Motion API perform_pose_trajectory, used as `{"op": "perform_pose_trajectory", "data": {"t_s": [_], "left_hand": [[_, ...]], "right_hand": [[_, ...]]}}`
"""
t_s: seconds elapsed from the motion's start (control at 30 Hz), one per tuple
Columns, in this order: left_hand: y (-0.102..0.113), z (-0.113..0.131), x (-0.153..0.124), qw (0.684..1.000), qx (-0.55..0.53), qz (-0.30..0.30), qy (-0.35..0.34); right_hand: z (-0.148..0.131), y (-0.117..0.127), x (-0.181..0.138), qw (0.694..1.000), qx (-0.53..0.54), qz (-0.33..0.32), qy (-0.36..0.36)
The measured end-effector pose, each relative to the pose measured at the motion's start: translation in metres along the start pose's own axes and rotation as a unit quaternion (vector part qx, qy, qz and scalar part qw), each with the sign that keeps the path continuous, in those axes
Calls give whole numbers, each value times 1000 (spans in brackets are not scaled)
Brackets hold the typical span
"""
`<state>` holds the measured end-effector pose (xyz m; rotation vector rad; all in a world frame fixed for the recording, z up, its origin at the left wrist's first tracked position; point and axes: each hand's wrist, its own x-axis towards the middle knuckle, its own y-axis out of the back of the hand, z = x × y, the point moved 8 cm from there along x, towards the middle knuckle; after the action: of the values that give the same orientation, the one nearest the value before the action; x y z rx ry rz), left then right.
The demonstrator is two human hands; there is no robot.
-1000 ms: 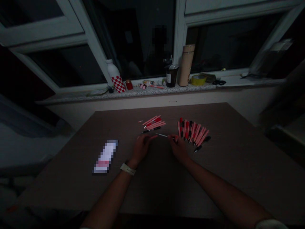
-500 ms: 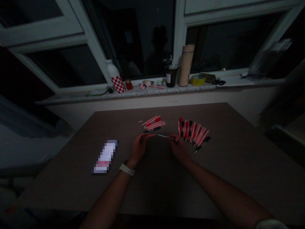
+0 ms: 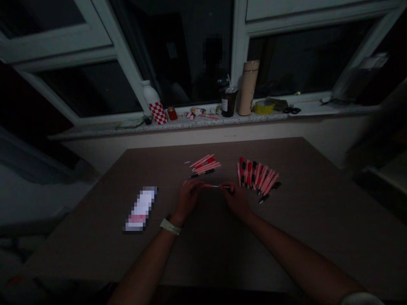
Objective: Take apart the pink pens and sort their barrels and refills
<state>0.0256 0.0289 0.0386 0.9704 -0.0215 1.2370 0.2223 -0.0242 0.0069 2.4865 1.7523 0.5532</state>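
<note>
My left hand (image 3: 187, 198), a pale watch band on its wrist, is closed on a pink pen barrel (image 3: 206, 185). A thin whitish pen refill (image 3: 216, 186) sticks out of the barrel's right end. Across from it, my right hand (image 3: 237, 201) pinches the refill's other end, where a small pinkish piece shows by the fingers. Just beyond my left hand lies a small pile of pink and red pens (image 3: 206, 164) with a black pen (image 3: 202, 173) in front. To the right of my right hand, a fanned row of pink, red and black pens (image 3: 259, 176) lies on the table.
A phone (image 3: 140, 209) with a lit, blurred screen lies left on the brown table (image 3: 111, 178). Along the windowsill (image 3: 190, 123) stand a checkered bottle (image 3: 155, 103), a small red jar (image 3: 172, 113), a dark drink cup (image 3: 229, 101), a tall flask (image 3: 248, 87) and yellow tape (image 3: 264, 107).
Both hands have come slightly lower and nearer me. Less of the refill shows between them now, and the pinkish piece at my right fingers has come into view.
</note>
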Motion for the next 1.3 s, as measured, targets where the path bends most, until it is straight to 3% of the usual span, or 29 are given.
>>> {"op": "perform_pose_trajectory", "data": {"t_s": [0.13, 0.47, 0.73, 1.03, 1.3], "left_hand": [[-5, 6, -1, 999, -5, -30, -10], [-8, -12, -2, 993, -58, -29, 95], [10, -14, 0, 986, -97, 47, 126], [12, -12, -1, 988, -89, 64, 108], [12, -1, 0, 996, -51, 54, 49]], "right_hand": [[-4, -10, -1, 999, 1, -49, 11], [-3, -7, -4, 999, 44, -8, -1], [-11, 2, -7, 999, 17, 20, 23], [-17, -9, -7, 988, -93, -9, 127], [-16, -8, -9, 975, -162, -9, 149]]}}
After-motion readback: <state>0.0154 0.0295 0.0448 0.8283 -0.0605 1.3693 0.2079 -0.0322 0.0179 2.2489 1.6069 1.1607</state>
